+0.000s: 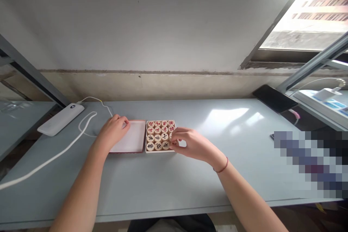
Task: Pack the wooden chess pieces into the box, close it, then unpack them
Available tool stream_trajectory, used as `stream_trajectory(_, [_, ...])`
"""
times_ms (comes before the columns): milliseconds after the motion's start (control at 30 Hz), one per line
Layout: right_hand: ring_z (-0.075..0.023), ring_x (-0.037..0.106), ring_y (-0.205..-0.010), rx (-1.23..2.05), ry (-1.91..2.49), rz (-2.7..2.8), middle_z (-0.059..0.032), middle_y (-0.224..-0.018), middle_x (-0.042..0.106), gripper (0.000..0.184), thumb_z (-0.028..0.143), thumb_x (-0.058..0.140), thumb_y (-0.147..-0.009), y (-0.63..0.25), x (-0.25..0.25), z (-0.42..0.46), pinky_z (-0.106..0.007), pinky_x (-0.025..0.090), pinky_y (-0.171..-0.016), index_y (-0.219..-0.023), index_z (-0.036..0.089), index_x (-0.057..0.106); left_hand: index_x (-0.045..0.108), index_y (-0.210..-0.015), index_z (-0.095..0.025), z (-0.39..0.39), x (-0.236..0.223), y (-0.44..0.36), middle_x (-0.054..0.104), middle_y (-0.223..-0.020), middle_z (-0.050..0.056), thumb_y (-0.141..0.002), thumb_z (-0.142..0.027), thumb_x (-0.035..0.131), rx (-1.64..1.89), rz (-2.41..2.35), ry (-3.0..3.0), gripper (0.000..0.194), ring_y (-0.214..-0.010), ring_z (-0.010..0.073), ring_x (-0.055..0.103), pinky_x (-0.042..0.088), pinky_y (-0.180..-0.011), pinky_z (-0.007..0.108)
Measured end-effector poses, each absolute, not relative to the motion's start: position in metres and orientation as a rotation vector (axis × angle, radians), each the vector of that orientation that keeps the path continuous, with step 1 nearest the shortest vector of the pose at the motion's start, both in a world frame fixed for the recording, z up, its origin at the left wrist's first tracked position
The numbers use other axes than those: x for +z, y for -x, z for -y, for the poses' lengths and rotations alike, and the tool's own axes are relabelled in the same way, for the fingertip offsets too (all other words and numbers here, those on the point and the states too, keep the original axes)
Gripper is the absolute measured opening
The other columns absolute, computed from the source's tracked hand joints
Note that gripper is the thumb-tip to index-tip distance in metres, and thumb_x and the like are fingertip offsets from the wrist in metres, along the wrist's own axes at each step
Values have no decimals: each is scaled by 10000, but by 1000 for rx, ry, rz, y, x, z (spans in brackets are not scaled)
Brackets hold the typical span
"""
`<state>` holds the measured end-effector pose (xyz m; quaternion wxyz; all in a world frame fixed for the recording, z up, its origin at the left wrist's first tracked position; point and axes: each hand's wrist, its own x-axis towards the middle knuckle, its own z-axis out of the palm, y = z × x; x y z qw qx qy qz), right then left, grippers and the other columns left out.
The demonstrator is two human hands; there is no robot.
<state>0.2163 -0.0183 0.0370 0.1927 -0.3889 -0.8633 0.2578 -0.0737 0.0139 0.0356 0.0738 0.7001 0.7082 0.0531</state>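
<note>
A shallow box (161, 152) holds round Chinese chess pieces in rows, red characters at the back and black ones at the front. My right hand (191, 145) reaches over its right side, thumb and fingertips closed on the chess piece (174, 144) in the front right corner. That piece is still among the others, and my fingers partly cover it. To the left, against the box, lies its lid (133, 137), white inside with a red rim. My left hand (114, 130) rests over the lid's left edge, fingers loosely bent and thumb apart, with nothing visible in it.
A white power bank (61, 119) stands at the back left with a white cable (54, 158) crossing the grey desk (163, 188). At the back right a dark phone (274, 98) leans by a metal post. A pixelated patch hides the right end.
</note>
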Motion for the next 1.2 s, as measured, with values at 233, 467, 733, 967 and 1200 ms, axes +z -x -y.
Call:
stream_trajectory(233, [-101, 538, -630, 578, 1173, 2257, -30, -788, 610, 231, 273, 487, -910, -222, 29, 10, -218, 390, -566, -738, 192, 618, 496, -637, -214, -7, 37, 45, 606, -672, 9, -876, -569, 338, 41, -1828, -2036, 457, -638, 185, 575, 351, -554, 266])
stream_trajectory(467, [-91, 528, -607, 602, 1187, 2271, -15, -762, 596, 228, 268, 490, -907, -220, 26, 9, -218, 391, -571, -730, 194, 611, 489, -662, -207, -6, 26, 31, 672, -767, 52, -908, -399, 315, 11, -1851, -2101, 358, -691, 203, 599, 327, -560, 273])
stream_trajectory(733, [-106, 542, -634, 581, 1201, 2193, -24, -778, 609, 216, 269, 493, -905, -221, 27, 7, -231, 411, -586, -748, 197, 623, 534, -626, -201, -2, 40, 30, 653, -688, 27, -868, -287, 391, 191, -2080, -2257, 294, -621, 171, 569, 271, -526, 267])
stream_trajectory(967, [-167, 583, -848, 586, 1240, 1947, -96, -1142, 596, 382, 378, 515, -895, -215, 17, 4, -301, 486, -698, -1248, 237, 474, 554, -770, -199, 10, 71, 44, 596, -724, -3, -875, -330, 439, 1278, -1764, -2066, 203, -661, 132, 523, 386, -612, 236])
stream_trajectory(1200, [-182, 614, -967, 1271, 932, 1620, -88, -1235, 586, 652, 459, 445, -923, -207, 17, 8, -350, 540, -786, -1468, 340, 106, 503, -724, -192, 7, 57, 22, 565, -674, -6, -796, -493, 551, 1374, -1175, -1207, 313, -611, 142, 563, 438, -527, 236])
